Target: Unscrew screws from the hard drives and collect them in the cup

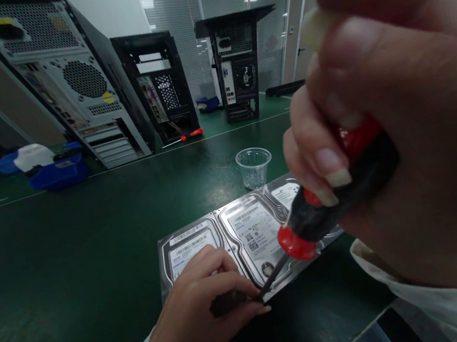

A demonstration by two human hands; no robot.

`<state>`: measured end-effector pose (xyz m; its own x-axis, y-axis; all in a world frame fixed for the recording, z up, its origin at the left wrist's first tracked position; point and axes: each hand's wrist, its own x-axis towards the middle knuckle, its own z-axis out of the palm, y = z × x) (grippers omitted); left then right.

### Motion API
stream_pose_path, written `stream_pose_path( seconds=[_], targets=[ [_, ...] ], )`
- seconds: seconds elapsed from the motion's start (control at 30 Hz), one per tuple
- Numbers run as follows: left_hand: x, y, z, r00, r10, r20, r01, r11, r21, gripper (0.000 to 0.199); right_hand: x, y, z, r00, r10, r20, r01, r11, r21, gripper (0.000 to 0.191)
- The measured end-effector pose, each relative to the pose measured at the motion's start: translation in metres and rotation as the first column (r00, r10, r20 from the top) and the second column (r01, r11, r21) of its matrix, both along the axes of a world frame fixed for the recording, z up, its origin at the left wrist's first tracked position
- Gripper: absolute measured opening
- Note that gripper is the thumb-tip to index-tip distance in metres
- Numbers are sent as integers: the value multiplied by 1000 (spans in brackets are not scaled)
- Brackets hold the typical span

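My right hand (412,124) is closed around the red and black handle of a screwdriver (340,194), large and close to the camera. Its thin shaft slants down to the left, toward the near edge of the middle hard drive (247,220). There the thumb and fingers of my left hand (199,314) pinch around the shaft's tip. Whether a screw is between those fingertips is hidden. A left hard drive (178,239) lies partly under my left hand. The right hard drive (284,192) is partly covered by the screwdriver and my right hand. All three lie flat, side by side.
Just behind the drives stands a clear plastic cup (254,170). Farther back on the green table (73,259) are a large computer case (79,79), two black cases (162,83) (238,65), another red screwdriver (192,134) and a blue bin (59,173).
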<state>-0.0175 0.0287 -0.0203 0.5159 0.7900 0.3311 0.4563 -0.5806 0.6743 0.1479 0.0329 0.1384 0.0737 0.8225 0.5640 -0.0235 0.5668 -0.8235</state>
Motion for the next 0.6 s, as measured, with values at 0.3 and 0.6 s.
stream_pose_path(
  seconds=[0.3, 0.6],
  targets=[
    [3, -6, 4, 993, 59, -100, -56, 998, 33, 8, -3, -4, 16, 970, 16, 241, 16, 992, -129, 40],
    [13, -18, 12, 949, 220, -224, -140, 934, 328, 7, -2, -14, -2, 932, 245, 268, -322, 899, 297, 35]
  ],
)
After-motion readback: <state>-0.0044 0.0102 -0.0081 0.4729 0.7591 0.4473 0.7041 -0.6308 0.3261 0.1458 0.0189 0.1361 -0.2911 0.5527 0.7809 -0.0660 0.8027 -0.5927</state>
